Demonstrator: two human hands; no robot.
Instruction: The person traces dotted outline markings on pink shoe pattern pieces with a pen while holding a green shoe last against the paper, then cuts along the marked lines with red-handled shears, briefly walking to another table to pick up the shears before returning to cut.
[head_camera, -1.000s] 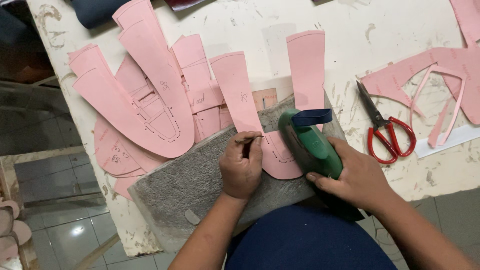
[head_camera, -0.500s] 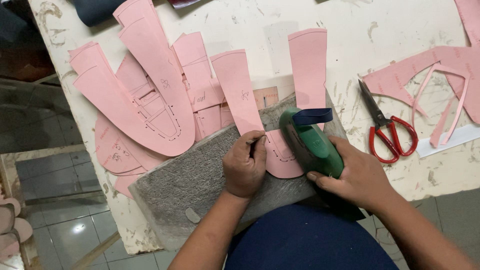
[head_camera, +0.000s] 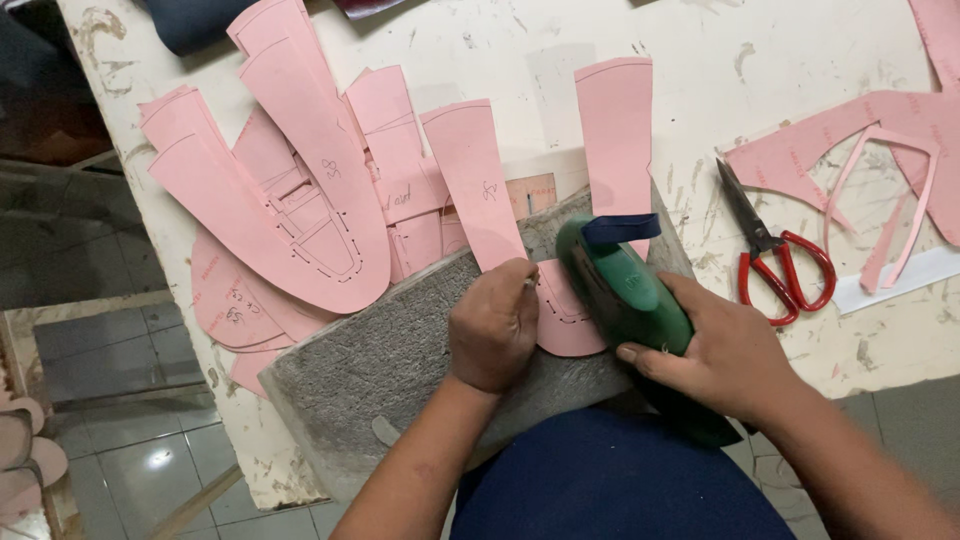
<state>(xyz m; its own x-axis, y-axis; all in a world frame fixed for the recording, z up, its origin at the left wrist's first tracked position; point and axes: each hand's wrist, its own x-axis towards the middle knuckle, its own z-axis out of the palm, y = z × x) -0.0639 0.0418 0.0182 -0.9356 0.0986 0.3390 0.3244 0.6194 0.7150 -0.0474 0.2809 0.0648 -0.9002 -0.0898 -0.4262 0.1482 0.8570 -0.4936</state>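
Left hand (head_camera: 493, 325) fisted around thin marking tool, tracing pink pattern piece (head_camera: 566, 312) on grey felt (head_camera: 385, 360); right hand (head_camera: 725, 350) clasping green shoe last (head_camera: 625, 290), steadying it alongside.

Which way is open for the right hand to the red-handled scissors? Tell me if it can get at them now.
Probably not at once: the right hand is gripping the green shoe last. The red-handled scissors lie uncovered on the white worktable just beyond it, nothing between.

Bare forearms, dark blue trousers
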